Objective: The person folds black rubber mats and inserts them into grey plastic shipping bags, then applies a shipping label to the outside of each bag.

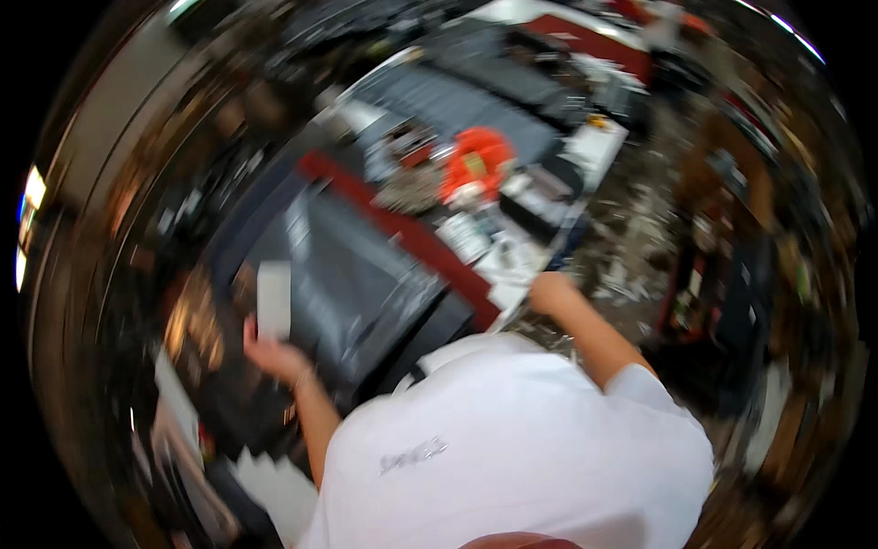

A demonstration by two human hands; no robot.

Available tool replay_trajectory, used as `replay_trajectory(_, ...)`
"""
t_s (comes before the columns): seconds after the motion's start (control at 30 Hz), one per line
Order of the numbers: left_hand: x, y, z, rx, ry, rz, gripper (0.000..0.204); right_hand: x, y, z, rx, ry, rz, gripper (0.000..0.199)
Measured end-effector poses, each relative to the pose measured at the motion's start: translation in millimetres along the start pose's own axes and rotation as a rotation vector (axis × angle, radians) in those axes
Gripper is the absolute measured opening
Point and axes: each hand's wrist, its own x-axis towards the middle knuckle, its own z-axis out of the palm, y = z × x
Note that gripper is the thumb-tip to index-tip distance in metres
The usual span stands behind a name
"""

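The pale flat rectangular piece (273, 299) stands upright in the left hand (272, 355), its lower end pinched by the fingers while its long side rises over the dark grey sheet (352, 274). It is held by the bottom edge, probably so that its face stays clear of the hand. The picture is badly smeared by motion, so I cannot tell what the piece is made of.

The dark grey sheet lies spread across the counter (540, 261). A red strip (412, 233) runs along the sheet's far edge. Beyond that strip from the sheet sits an orange tool (476, 165) among small blurred items, parked where it leaves the sheet free.

The right hand (551, 293) rests at the counter's near corner, to the right of the sheet, seemingly for support as the person in a white shirt (512, 439) leans in. Whether its fingers are spread or closed around anything I cannot tell.
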Motion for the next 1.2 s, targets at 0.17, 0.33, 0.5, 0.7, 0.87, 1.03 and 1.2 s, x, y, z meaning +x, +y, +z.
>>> replay_trajectory(0.17, -19, 17, 15, 0.505, -0.431, 0.446, 0.061, -27, -26, -29, 0.170, 0.072, -0.095, 0.028)
replay_trajectory(0.33, -162, -17, 34, 0.568, -1.224, 0.393, 0.086, -18, -58, -59, 0.348, -0.005, -0.268, 0.028)
replay_trajectory(0.5, -80, -12, 33, 0.699, -1.104, 0.058, 0.084, -16, -50, -53, 0.294, 0.071, -0.303, 0.030)
replay_trajectory(0.7, 11, -94, 47, 1.039, -0.540, 0.086, 0.088, -16, -48, -56, 0.309, 0.131, -0.338, 0.031)
replay_trajectory(0.87, 50, -178, -15, 0.176, -0.012, -0.570, 0.098, -22, -62, -51, 0.402, 0.212, -0.465, 0.027)
replay_trajectory(1.03, 98, -142, 5, 0.284, -0.395, -0.738, 0.083, -14, -67, -49, 0.437, 0.367, -0.467, 0.017)
replay_trajectory(1.2, 102, -6, 49, 0.502, -0.457, -0.005, 0.051, -4, -114, -115, 0.659, 0.723, -0.597, 0.063)
